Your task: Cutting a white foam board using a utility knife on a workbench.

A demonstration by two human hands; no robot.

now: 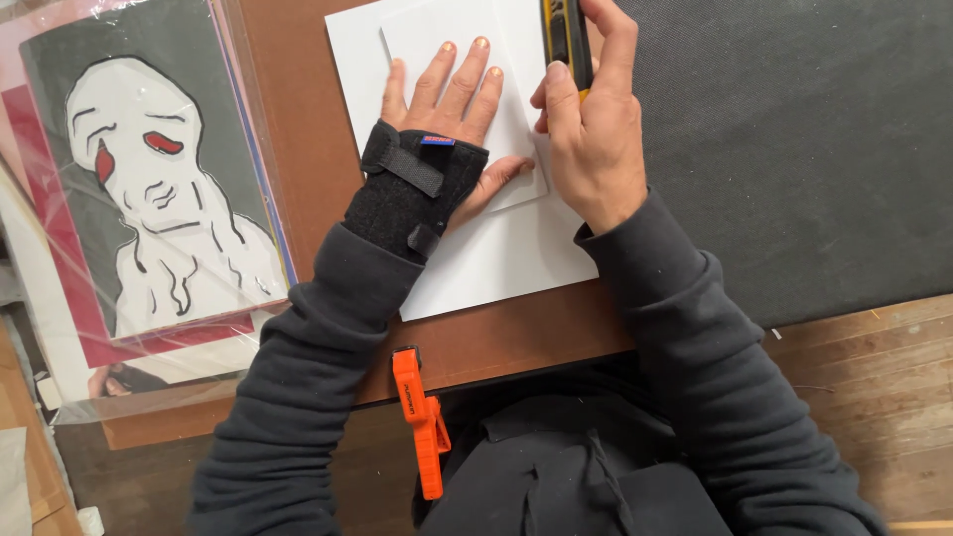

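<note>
My left hand (449,104), wrapped in a black wrist brace, lies flat with fingers spread on a small white card (437,25). That card rests on a larger white sheet (506,253) over a brown board (298,119). My right hand (588,124) grips a yellow and black utility knife (564,35) held upright along the card's right edge, thumb beside the left hand's thumb.
An orange clamp (419,417) bites the brown board's near edge. A plastic-wrapped stack of prints with a white figure on grey (149,179) lies at the left. A dark mat (794,139) covers the right; wooden planks (884,387) show below it.
</note>
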